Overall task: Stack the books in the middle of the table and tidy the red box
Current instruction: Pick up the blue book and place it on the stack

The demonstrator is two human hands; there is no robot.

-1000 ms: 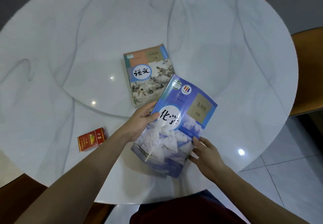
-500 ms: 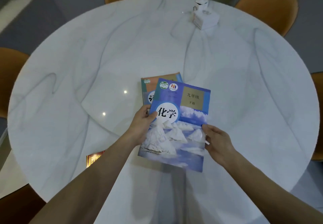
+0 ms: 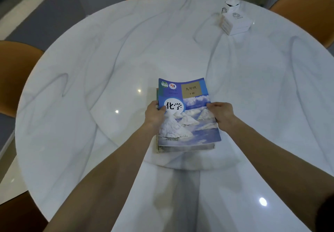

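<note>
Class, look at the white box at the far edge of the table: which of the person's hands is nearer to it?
Right. The right hand grips the blue book's right edge, on the side toward the white box; the left hand holds the opposite edge, farther away.

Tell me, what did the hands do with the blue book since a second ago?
Both hands, left and right, slid the blue book away from the person, squarely onto the other book, which now barely shows. Both hands kept their grip. The white box stayed put; the red box is out of view.
</note>
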